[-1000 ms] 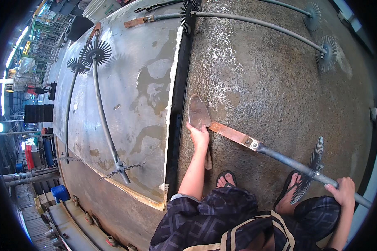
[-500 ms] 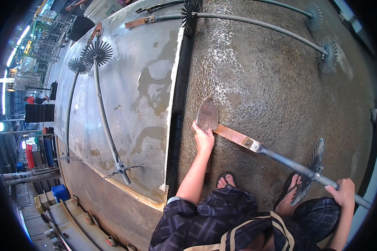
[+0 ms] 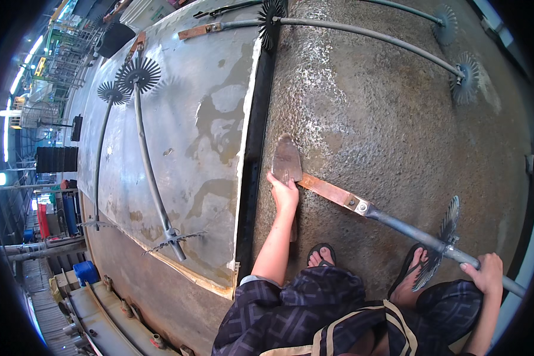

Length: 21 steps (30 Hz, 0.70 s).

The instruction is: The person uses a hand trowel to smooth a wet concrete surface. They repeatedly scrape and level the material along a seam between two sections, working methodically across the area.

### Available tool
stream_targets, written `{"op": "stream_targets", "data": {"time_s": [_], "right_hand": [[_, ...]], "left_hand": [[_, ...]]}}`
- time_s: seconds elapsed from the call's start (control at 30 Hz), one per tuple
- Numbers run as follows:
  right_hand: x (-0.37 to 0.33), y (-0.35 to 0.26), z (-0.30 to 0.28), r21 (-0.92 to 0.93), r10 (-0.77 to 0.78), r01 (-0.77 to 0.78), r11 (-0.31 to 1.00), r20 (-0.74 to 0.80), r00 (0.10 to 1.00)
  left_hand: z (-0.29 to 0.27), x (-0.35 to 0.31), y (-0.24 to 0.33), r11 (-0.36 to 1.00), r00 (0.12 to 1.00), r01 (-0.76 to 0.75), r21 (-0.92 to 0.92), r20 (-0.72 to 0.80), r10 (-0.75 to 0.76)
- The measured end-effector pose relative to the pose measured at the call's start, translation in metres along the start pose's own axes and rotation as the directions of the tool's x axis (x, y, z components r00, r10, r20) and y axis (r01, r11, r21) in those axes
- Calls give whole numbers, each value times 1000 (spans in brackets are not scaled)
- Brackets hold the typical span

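My left hand [image 3: 285,194] is closed on the base of a flat, grey-brown trowel-shaped blade [image 3: 288,159], its rounded tip pointing away from me. The blade's lower edge is beside the free end of a copper-coloured flat bar [image 3: 326,188]; whether they touch I cannot tell. That bar is bolted to a grey metal pole [image 3: 397,228], which slants down to the right. My right hand [image 3: 486,276] grips the pole near its lower right end. A slotted, fan-like metal disc [image 3: 438,252] sits on the pole, just short of my right hand.
Two similar poles with discs [image 3: 137,74] lie on a grey metal-topped table [image 3: 178,127] at left. Another long pole [image 3: 368,38] spans from the table over the wet, rough floor [image 3: 368,118]. My sandalled feet [image 3: 321,255] are close below. A blue container [image 3: 86,273] stands lower left.
My left hand and the blade have shifted slightly left, the blade's tip tilting a little left. The pole and my right hand have stayed put.
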State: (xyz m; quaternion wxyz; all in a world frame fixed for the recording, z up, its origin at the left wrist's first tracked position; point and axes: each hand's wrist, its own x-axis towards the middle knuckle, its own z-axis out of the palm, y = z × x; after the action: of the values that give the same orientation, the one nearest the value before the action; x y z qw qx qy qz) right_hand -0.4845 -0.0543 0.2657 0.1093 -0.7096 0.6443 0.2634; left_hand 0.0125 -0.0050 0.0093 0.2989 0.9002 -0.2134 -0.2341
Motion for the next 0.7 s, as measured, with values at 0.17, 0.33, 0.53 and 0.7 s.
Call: {"op": "stream_targets", "data": {"time_s": [0.17,0.33,0.53,0.7], "right_hand": [[-1,1,2,-23,-19,18,1000,-24,1000],[-1,-2,-2,-20,-6,5,1000,-10,1000],[-1,1,3,-43,-52,48,998,-89,995],[1,-3,-2,-20,-36,35,999,-29,999]], "left_hand": [[3,-9,0,1000,999,-3,9,49,2],[4,-9,-7,998,998,-55,13,21,55],[-3,-7,1,1000,1000,6,25,5,-6],[-3,14,-1,999,999,42,23,-20,-42]]}}
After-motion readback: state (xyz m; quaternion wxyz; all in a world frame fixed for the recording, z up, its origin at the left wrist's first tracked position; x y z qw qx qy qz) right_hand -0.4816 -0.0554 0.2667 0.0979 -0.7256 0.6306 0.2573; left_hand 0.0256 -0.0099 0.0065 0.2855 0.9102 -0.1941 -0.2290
